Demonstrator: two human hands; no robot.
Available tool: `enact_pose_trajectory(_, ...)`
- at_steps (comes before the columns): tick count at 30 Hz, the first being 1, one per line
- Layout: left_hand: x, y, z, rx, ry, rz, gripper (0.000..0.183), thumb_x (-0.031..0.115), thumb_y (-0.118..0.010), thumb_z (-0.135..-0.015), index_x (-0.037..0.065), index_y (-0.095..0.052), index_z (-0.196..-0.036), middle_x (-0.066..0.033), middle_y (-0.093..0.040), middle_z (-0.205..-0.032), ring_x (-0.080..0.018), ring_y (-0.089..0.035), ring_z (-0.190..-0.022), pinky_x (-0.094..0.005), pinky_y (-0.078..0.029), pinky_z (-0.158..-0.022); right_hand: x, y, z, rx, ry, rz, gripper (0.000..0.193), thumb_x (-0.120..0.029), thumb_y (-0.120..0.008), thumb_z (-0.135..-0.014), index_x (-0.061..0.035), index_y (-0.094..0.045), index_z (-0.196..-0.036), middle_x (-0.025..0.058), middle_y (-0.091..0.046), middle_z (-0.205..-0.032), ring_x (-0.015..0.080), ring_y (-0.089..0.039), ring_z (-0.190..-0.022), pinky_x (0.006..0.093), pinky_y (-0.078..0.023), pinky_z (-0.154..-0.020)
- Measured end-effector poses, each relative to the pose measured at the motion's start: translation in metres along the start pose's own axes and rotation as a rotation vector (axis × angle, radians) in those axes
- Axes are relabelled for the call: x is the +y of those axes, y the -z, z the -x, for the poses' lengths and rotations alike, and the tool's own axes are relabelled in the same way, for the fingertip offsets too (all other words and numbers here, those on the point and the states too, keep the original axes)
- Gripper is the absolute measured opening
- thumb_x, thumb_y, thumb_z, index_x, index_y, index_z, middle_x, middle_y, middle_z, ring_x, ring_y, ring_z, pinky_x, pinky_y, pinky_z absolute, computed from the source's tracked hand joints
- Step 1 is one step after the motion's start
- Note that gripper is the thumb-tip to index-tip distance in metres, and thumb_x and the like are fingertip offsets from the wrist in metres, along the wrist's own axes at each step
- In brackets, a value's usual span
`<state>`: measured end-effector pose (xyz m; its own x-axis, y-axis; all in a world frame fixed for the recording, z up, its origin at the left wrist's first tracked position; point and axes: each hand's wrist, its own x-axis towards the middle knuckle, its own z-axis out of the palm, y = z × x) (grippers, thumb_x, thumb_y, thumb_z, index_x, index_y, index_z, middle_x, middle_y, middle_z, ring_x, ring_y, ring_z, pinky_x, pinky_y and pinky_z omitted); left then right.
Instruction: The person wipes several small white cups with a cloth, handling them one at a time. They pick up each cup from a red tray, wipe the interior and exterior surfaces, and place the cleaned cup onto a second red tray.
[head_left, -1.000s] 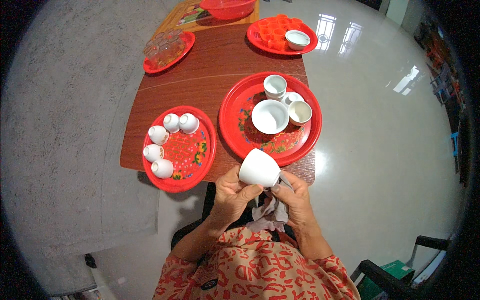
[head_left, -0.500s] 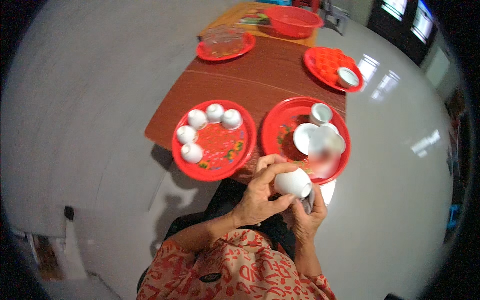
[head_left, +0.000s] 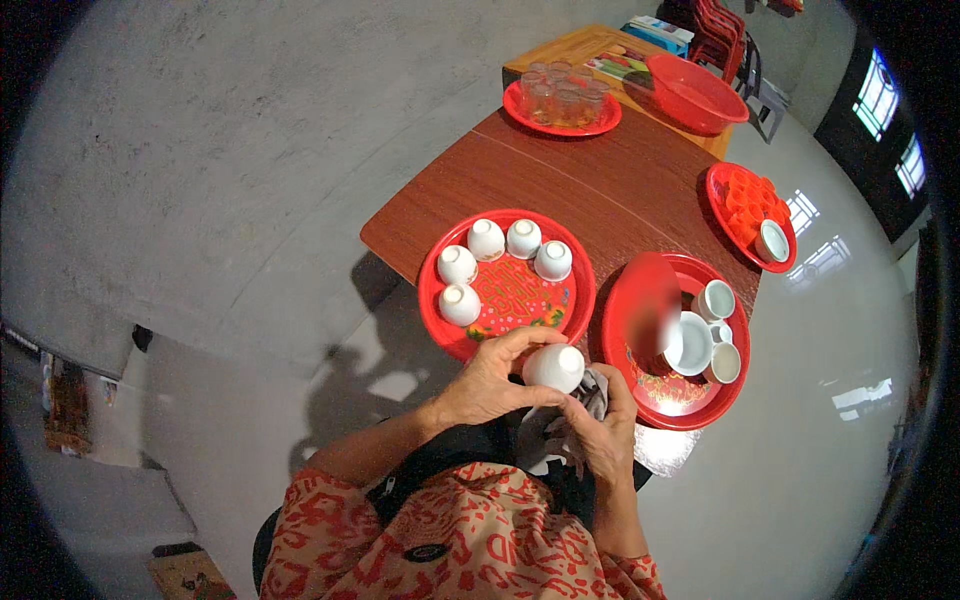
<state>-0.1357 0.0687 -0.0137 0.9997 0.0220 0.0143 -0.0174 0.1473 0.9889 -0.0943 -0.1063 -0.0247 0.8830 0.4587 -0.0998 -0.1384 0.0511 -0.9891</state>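
Observation:
Close in front of me, my left hand (head_left: 485, 388) is wrapped round a white cup (head_left: 556, 369), tilted so that its footed base points up and to the right. My right hand (head_left: 608, 435) pinches a grey patterned cloth (head_left: 597, 396) against the cup's right side; part of the cloth hangs below the fingers. Just beyond my left hand lies a round red tray (head_left: 510, 290) with several white cups (head_left: 487, 240) upside down along its far and left rim. Another red tray (head_left: 690, 418), to the right, holds white cups (head_left: 715, 300) standing mouth up and a wider white bowl (head_left: 690, 344).
A brown table (head_left: 620, 205) carries the trays. At its far end, a red plate (head_left: 560, 128) bears several clear glasses (head_left: 565, 97). On the right edge, another plate (head_left: 728, 215) holds orange cups (head_left: 750, 205) and a white cup (head_left: 771, 241). A red basin (head_left: 697, 93) sits farther back.
My view has swung, so the table and trays sit farther right in the picture. The cup stays in my left hand, slightly turned, and more of the cloth shows under my right hand.

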Motion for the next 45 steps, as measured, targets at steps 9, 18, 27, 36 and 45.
enact_pose_trajectory(9, -0.029, 0.013, -0.039, 0.291, -0.084, -0.006, 0.051, 0.005, -0.074, -0.074, 0.001, -0.05, -0.119, -0.008, -0.059, -0.11, -0.013, -0.058, -0.098, -0.0274, -0.051, -0.077, -0.012, -0.009, -0.036, -0.13, -0.12, -0.109, 0.051, -0.01, -0.06, -0.083, -0.0014, -0.042, -0.13, 0.0063, -0.057, -0.103, 0.0116, -0.055, -0.088, 0.0259, -0.046, -0.077)
enact_pose_trajectory(18, -0.053, 0.018, -0.075, 0.514, -0.136, -0.548, 0.052, 0.004, -0.079, -0.062, 0.005, -0.058, -0.11, -0.0077, -0.055, -0.099, -0.0152, -0.059, -0.085, -0.0252, -0.051, -0.064, 0.0, -0.01, -0.065, -0.118, -0.207, -0.133, 0.065, -0.009, -0.061, -0.081, 0.0021, -0.031, -0.138, 0.0124, -0.056, -0.11, 0.016, -0.055, -0.097, 0.029, -0.045, -0.085)
enact_pose_trajectory(27, -0.055, 0.014, -0.086, 0.592, -0.094, -0.571, 0.05, 0.006, -0.08, -0.058, 0.005, -0.053, -0.1, -0.01, -0.055, -0.095, -0.024, -0.055, -0.078, -0.0323, -0.047, -0.061, 0.008, -0.011, -0.077, -0.077, -0.202, -0.212, 0.061, -0.005, -0.061, -0.081, -0.0011, -0.035, -0.136, 0.0075, -0.057, -0.103, 0.0125, -0.055, -0.088, 0.0246, -0.046, -0.077)
enact_pose_trajectory(36, -0.052, 0.008, -0.086, 0.556, -0.097, -0.634, 0.042, 0.009, -0.076, -0.063, 0.005, -0.052, -0.097, -0.0108, -0.054, -0.095, -0.0262, -0.053, -0.087, -0.035, -0.046, -0.068, 0.002, 0.009, -0.047, -0.134, -0.184, -0.235, 0.031, -0.006, -0.06, -0.085, -0.004, -0.048, -0.113, 0.0005, -0.057, -0.094, 0.0082, -0.054, -0.084, 0.0229, -0.046, -0.072)
enact_pose_trajectory(45, -0.018, -0.044, -0.071, 0.466, -0.378, -0.871, 0.056, 0.004, -0.077, -0.061, 0.002, -0.049, -0.11, -0.0171, -0.042, -0.112, -0.0323, -0.045, -0.107, -0.0417, -0.038, -0.092, -0.01, 0.065, 0.022, -0.031, -0.238, -0.137, 0.024, -0.012, -0.062, -0.086, -0.0023, -0.055, -0.107, 0.0002, -0.061, -0.088, 0.0077, -0.056, -0.079, 0.0238, -0.047, -0.069)
